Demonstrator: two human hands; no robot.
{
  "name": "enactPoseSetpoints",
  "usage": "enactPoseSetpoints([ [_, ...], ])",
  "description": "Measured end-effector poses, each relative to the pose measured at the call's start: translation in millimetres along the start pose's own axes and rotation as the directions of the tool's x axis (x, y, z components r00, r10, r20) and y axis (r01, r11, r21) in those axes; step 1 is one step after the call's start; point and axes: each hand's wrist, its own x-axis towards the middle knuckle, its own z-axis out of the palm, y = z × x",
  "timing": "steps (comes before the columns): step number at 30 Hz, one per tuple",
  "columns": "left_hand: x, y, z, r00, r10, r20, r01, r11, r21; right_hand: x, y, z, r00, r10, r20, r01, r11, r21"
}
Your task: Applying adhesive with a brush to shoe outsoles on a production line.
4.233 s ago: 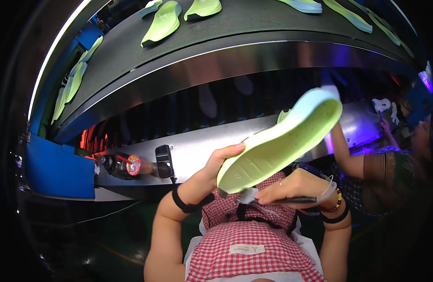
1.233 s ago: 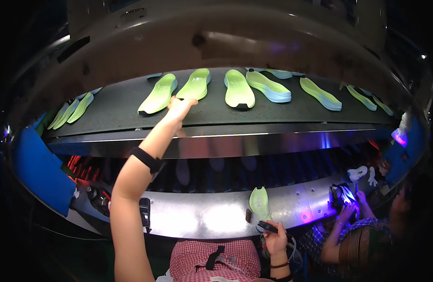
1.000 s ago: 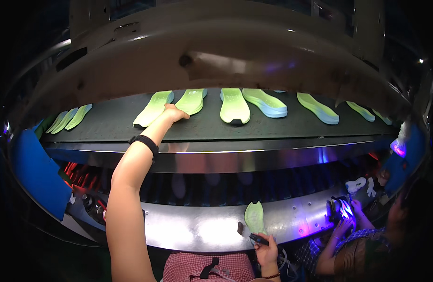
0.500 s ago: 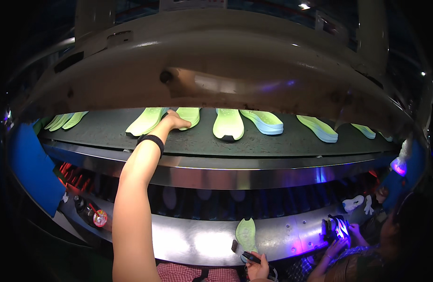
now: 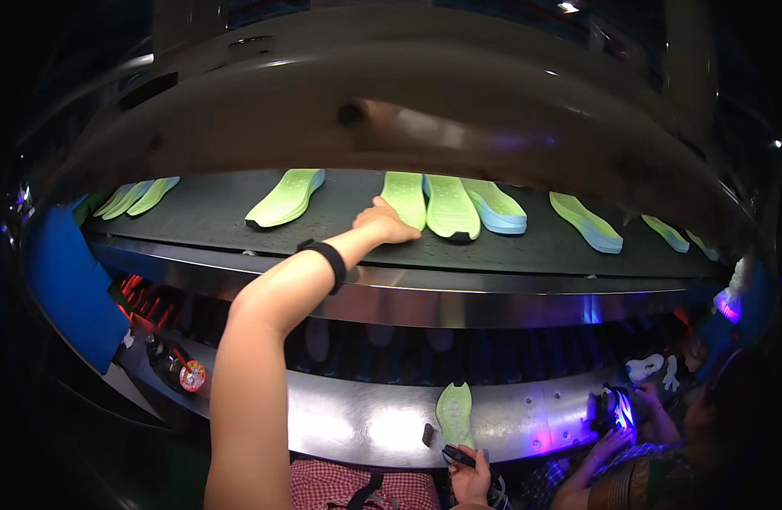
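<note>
My left hand (image 5: 386, 223) reaches far onto the dark belt, its fingers closed around the near end of a lime-green shoe sole (image 5: 405, 201). That sole lies right beside another green sole (image 5: 450, 208) with a black tip. A green sole with a pale blue edge (image 5: 498, 210) sits just right of the pair. Low in the view, my right hand (image 5: 470, 483) grips a brush (image 5: 459, 456) with a black handle and dark bristles. Next to the brush, one more green sole (image 5: 454, 415) rests on the shiny metal ledge.
A large metal machine hood (image 5: 459, 102) overhangs the belt (image 5: 212, 217). More soles (image 5: 287, 200) lie to the left and right. On the ledge at left stands a cup with a red straw (image 5: 191, 375). At lower right, another person's hands (image 5: 612, 444) work on a shoe (image 5: 616, 410).
My left hand has slid its sole to the right, away from the sole on its left and up against the black-tipped one. My right hand keeps hold of the brush.
</note>
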Motion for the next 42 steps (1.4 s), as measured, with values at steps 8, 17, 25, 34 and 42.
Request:
enactPoseSetpoints([
  [8, 5.3, 4.5, -9.1, 0.991, -0.135, -0.011, 0.134, 0.990, -0.049, 11.7, 15.9, -37.2, 0.985, 0.062, 0.164, -0.093, 0.977, 0.193],
  [17, -14.4, -91.5, -80.4, 0.905, -0.050, -0.422, 0.084, 0.994, 0.063, 20.9, 15.4, -54.6, 0.988, 0.070, 0.138, -0.083, 0.992, 0.096],
  [25, 9.9, -246.2, -72.2, 0.936, -0.197, -0.292, 0.085, 0.930, -0.357, 1.4, 6.3, 3.6, 0.997, -0.045, 0.054, 0.048, 0.998, -0.044],
  [34, 17.5, -222.6, -74.8, 0.937, -0.109, -0.332, -0.049, 0.899, -0.435, -8.9, 10.4, 23.5, 0.997, -0.073, -0.019, 0.072, 0.996, -0.049],
  [42, 13.5, -172.2, -58.6, 0.957, 0.003, -0.289, -0.083, 0.962, -0.262, -9.5, 7.1, 43.2, 0.998, -0.059, 0.023, 0.061, 0.992, -0.107],
])
